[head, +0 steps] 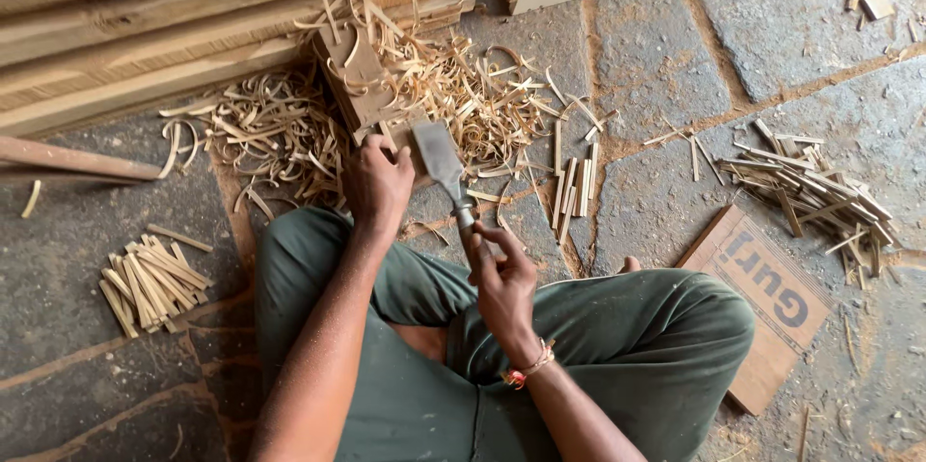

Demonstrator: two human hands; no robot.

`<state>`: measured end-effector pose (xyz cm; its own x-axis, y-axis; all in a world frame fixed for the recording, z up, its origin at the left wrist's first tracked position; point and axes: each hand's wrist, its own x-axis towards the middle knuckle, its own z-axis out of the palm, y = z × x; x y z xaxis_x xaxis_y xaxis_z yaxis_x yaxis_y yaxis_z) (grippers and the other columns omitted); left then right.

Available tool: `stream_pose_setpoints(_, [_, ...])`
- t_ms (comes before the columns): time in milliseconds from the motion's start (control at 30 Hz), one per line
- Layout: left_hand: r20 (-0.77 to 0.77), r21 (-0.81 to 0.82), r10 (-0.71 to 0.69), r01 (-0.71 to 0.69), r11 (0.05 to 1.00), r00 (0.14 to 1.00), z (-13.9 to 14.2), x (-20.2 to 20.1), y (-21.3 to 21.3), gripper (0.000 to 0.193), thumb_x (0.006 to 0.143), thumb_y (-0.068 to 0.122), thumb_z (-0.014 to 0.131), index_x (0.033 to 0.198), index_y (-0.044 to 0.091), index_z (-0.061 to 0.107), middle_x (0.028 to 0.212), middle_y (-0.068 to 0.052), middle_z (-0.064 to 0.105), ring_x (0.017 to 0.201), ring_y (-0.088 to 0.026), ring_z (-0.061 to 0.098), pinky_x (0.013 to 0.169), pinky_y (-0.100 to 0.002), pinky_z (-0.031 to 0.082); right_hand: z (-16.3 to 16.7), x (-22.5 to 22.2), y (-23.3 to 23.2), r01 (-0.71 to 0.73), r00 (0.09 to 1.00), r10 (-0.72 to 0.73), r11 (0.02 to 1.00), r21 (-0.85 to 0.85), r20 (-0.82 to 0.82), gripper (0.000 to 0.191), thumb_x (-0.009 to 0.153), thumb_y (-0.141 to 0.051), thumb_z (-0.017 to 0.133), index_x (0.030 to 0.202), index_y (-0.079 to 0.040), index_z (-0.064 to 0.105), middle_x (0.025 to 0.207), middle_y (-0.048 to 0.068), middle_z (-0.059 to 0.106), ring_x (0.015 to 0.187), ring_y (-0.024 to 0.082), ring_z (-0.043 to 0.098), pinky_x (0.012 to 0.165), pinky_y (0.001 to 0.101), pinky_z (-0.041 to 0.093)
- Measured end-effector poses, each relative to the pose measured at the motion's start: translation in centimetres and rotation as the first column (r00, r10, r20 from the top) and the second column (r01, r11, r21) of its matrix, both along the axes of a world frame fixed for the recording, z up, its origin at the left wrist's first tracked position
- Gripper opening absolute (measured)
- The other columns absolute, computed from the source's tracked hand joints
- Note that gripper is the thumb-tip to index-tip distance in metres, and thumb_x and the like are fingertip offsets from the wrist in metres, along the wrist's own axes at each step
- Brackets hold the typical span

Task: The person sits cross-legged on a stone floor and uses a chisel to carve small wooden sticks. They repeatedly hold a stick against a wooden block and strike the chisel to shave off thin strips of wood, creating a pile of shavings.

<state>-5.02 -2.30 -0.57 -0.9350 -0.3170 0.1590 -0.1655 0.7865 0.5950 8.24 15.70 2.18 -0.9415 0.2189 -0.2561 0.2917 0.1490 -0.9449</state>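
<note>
My right hand point(502, 279) grips the handle of a broad flat metal chisel-like blade point(441, 159), which points up and away from me toward a wooden block point(359, 86). My left hand point(376, 177) is closed on a small piece of wood at the near end of that block, just left of the blade. Curled wood shavings point(453, 86) lie thick around the block. I sit cross-legged in green trousers on a stone floor.
Long planks point(145, 28) are stacked at the upper left. A bundle of short cut sticks point(149, 284) lies to the left, several more sticks point(574, 182) by the blade, another scatter point(820, 192) at right. A flat cardboard piece point(762, 303) lies beside my right knee.
</note>
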Motion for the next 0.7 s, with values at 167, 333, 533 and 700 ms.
stream_pose_setpoints(167, [0.055,0.083,0.044,-0.049,0.995,0.998,0.6,0.0,-0.3,0.015,0.087,0.017,0.072,0.08,0.004,0.074,0.072,-0.018,0.072,0.068,-0.035,0.072,0.07,-0.047,0.055,-0.3,0.2,-0.2,-0.021,1.0,0.023,0.994,0.11,-0.015,0.026,0.1,-0.026,0.067,0.121,-0.013,0.075,0.052,-0.004,0.056,0.046,0.002,0.048,0.041,0.0258,0.031])
stream_pose_setpoints(333, [0.095,0.119,0.028,-0.039,0.992,0.995,0.6,-0.2,-0.7,0.018,0.085,0.014,0.07,0.072,0.002,0.073,0.064,-0.021,0.069,0.063,-0.037,0.07,0.072,-0.048,0.054,0.1,0.1,-0.4,-0.033,0.999,0.033,0.989,0.143,0.006,0.025,0.1,-0.027,0.065,0.119,-0.013,0.074,0.049,-0.003,0.053,0.043,0.003,0.045,0.041,0.0277,0.027])
stream_pose_setpoints(533, [0.146,0.181,0.032,-0.059,0.982,0.989,-0.5,-0.9,-0.5,0.012,0.085,0.015,0.072,0.08,0.004,0.074,0.07,-0.013,0.074,0.063,-0.021,0.072,0.073,-0.042,0.057,0.3,0.2,-0.3,-0.053,0.998,0.058,0.98,0.194,-0.02,0.026,0.1,-0.028,0.064,0.121,-0.014,0.073,0.049,-0.005,0.057,0.045,0.001,0.051,0.04,0.0281,0.032])
stream_pose_setpoints(700, [0.094,0.283,0.073,-0.097,0.954,0.993,0.1,-0.9,-1.2,0.025,0.096,0.031,0.072,0.09,0.007,0.071,0.077,-0.009,0.074,0.061,-0.017,0.068,0.063,-0.038,0.055,1.2,-0.1,-0.3,-0.052,0.999,0.05,0.978,0.202,0.016,0.028,0.1,-0.027,0.065,0.123,-0.014,0.074,0.05,-0.003,0.056,0.043,0.003,0.05,0.04,0.0283,0.028])
